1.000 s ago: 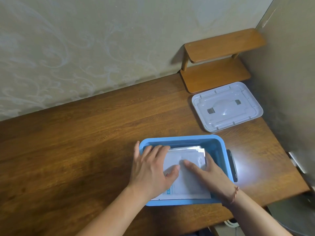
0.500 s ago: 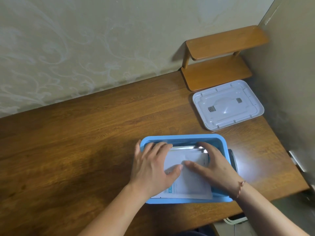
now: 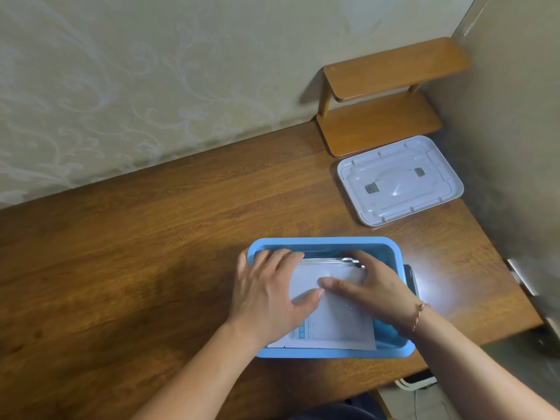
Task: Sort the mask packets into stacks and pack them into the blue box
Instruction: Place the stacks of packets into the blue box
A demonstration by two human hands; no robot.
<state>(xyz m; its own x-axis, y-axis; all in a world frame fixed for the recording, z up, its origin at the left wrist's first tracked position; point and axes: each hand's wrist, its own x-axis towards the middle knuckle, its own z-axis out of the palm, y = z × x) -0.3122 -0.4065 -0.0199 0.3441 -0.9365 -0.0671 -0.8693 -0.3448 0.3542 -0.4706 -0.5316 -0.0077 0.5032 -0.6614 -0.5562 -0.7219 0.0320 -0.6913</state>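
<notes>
1. Right hand has slid from the stack's right edge toward the far right corner over the last second; its fingers now curl over that corner. Left hand has barely shifted.
2. Wooden desk takes up most of the view, butted against a patterned wall at the back and a plain wall on the right.
3. Two-tier wooden shelf sits in the far right corner of the desk.
4. Blue box sits near the front edge, right of centre, open-topped.
5. White lid lies inside-up just in front of the shelf, well apart from the box.
6. Mask packets lie as one flat stack inside the box, white top packet with blue print at its near left corner; silvery edges of lower packets show at the far end.
7. Left hand lies flat on the stack's left half, fingers straight and pressing down, thumb angled toward the right hand.
8. Right hand grips the stack's far right corner, thumb laid flat across the top packet, thumb tips nearly meeting.
9. Dark flat object touches the box's right wall; mostly hidden, can't identify it.
10. Thin cord bracelet on the right wrist.
</notes>
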